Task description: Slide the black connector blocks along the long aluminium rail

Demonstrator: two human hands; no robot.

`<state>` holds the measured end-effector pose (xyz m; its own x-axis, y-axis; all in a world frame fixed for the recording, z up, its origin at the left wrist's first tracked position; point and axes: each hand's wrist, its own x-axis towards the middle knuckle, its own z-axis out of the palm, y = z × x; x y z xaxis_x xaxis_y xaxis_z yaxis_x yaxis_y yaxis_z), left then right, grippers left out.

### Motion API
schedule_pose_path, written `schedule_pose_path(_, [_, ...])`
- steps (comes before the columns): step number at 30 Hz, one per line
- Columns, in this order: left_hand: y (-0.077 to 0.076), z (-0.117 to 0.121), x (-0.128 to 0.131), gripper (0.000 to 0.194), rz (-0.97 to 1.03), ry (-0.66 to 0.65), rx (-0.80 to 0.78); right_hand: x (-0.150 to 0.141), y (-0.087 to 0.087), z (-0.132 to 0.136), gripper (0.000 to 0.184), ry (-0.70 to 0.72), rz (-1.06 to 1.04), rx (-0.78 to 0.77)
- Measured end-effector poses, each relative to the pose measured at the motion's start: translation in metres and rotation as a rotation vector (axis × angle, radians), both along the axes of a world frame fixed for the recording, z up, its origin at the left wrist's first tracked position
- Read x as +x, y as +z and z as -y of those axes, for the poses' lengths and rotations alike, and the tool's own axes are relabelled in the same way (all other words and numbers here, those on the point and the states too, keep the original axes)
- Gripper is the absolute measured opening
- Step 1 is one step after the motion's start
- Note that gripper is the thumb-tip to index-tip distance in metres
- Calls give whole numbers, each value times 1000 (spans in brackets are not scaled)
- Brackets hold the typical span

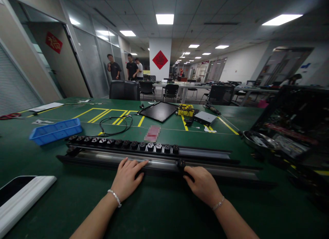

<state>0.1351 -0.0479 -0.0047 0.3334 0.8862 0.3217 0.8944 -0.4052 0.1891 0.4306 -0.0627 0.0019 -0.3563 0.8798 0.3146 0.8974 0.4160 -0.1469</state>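
Your left hand [130,179], fingers spread, rests on the near channel [161,163]; your right hand [202,182] touches the black socket module [181,162] there, just past twelve o'clock; pinched or not, can't tell; blue tray [55,132] at ten-thirty.

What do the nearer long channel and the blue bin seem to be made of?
The nearer long channel: probably metal, black outside, its inner floor shiny with streaked reflections. The blue bin: likely molded plastic, slightly glossy, judging by its even color and ribbed side.
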Motion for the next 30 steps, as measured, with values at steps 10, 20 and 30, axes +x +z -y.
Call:
schedule_pose_path(10, [-2,0,0,44,5,-4,19,0,-2,0,12,-6,-9,0])
schedule_pose_path(20, [-3,-1,0,44,4,3,7,0,-1,0,12,-17,-21,-32])
schedule_pose_path(30, [-2,-1,0,44,9,4,1,1,2,0,12,-15,20,-26])
